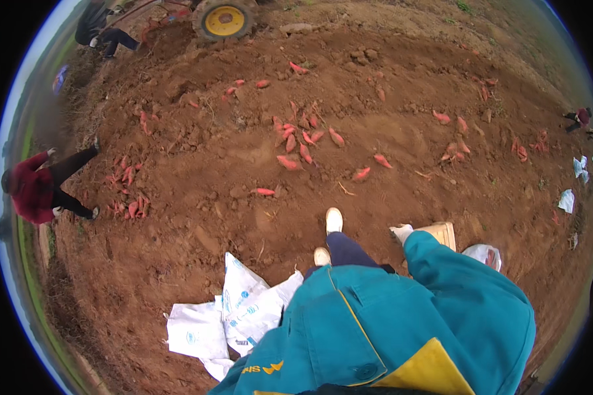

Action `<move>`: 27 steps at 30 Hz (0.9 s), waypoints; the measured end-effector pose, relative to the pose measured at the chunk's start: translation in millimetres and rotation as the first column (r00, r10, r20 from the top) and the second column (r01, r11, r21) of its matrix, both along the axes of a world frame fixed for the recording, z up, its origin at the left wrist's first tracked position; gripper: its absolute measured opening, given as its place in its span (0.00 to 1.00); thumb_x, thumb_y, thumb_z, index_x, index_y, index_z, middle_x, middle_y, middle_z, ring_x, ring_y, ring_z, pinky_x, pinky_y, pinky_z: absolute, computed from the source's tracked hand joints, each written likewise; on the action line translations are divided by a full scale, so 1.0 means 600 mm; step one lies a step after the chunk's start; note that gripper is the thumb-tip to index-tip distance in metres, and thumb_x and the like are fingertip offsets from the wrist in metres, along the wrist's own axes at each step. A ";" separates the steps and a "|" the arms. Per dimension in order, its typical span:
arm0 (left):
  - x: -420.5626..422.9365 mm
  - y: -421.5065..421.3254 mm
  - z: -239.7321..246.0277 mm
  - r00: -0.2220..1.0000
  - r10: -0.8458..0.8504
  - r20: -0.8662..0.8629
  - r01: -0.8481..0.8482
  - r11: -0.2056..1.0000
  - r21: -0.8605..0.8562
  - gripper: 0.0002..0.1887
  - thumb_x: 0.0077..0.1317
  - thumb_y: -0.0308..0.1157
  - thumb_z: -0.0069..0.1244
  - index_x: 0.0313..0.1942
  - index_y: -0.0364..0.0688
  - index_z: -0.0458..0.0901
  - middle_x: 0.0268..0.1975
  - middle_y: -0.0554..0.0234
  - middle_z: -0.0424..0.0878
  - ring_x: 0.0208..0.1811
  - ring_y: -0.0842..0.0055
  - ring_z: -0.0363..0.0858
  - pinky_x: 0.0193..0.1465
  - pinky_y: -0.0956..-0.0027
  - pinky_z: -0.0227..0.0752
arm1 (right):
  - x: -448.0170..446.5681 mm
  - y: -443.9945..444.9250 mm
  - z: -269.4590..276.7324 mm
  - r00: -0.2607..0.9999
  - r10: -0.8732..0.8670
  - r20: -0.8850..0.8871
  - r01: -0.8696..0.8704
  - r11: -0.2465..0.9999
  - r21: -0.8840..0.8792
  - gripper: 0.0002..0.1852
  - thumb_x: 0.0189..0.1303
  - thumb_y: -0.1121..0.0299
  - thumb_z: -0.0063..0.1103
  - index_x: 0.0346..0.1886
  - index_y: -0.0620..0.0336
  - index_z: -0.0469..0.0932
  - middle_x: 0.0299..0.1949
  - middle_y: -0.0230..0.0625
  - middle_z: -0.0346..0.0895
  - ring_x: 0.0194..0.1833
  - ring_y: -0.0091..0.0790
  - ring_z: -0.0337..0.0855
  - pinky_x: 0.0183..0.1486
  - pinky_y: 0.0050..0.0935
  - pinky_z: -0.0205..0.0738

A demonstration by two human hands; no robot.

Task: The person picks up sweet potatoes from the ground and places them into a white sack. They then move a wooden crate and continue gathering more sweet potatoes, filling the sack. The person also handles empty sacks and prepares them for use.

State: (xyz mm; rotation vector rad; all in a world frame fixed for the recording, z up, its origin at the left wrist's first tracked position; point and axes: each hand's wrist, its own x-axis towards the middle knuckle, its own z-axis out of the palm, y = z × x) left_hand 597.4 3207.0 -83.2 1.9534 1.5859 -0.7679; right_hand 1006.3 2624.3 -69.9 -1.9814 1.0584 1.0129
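Observation:
My right hand [401, 232], in a pale glove, hangs low at the end of a teal sleeve. Right beside it is a tan box-like container [440, 234], partly behind the sleeve; I cannot tell whether the fingers hold anything. My left hand is out of view. White printed sacks [251, 308] are bunched against my left side, partly hidden by my jacket [326, 316]. Before my shoes [333, 220], a loose pile of red sweet potatoes [290, 143] lies on brown soil, with a single sweet potato [263, 191] nearer to me.
More sweet potatoes [132, 207] lie in heaps at left, near a person in a dark red top [34, 190]. Another person [96, 24] stands by a tractor wheel [223, 20]. A filled clear bag [485, 256] sits at right; farther off are white bags [566, 201] and another person [582, 117].

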 end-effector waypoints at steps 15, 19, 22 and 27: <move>0.130 0.042 -0.057 0.992 -0.124 0.031 0.123 0.992 0.023 0.19 0.50 0.24 0.49 0.45 0.34 0.80 0.44 0.43 0.83 0.49 0.53 0.81 0.53 0.60 0.72 | -0.202 -0.048 -0.042 0.983 0.053 -0.176 -0.104 0.950 -0.296 0.37 0.53 0.42 0.60 0.62 0.57 0.71 0.61 0.46 0.71 0.62 0.49 0.69 0.64 0.38 0.62; 0.081 0.086 -0.015 0.989 -0.145 0.008 0.144 0.989 0.033 0.19 0.50 0.24 0.49 0.45 0.34 0.80 0.44 0.43 0.83 0.49 0.53 0.81 0.54 0.60 0.72 | -0.263 -0.076 -0.098 0.841 0.492 -0.225 -0.516 0.855 -0.057 0.27 0.62 0.49 0.52 0.56 0.61 0.71 0.55 0.44 0.73 0.56 0.46 0.74 0.59 0.40 0.65; 0.058 0.112 0.011 0.988 -0.151 -0.025 0.152 0.988 0.030 0.19 0.50 0.24 0.49 0.46 0.34 0.80 0.44 0.43 0.83 0.49 0.53 0.81 0.54 0.60 0.72 | -0.241 -0.060 -0.105 0.999 -0.009 0.038 0.016 0.979 -0.202 0.25 0.56 0.52 0.61 0.44 0.67 0.77 0.38 0.50 0.81 0.43 0.43 0.81 0.43 0.42 0.74; 0.057 0.147 0.013 0.984 -0.161 -0.077 0.164 0.986 0.027 0.19 0.50 0.24 0.49 0.46 0.34 0.80 0.44 0.43 0.83 0.49 0.53 0.80 0.54 0.60 0.72 | -0.107 -0.012 -0.049 0.913 -0.100 -0.396 0.076 0.994 -0.076 0.34 0.59 0.44 0.55 0.63 0.56 0.68 0.64 0.40 0.67 0.65 0.41 0.66 0.63 0.36 0.63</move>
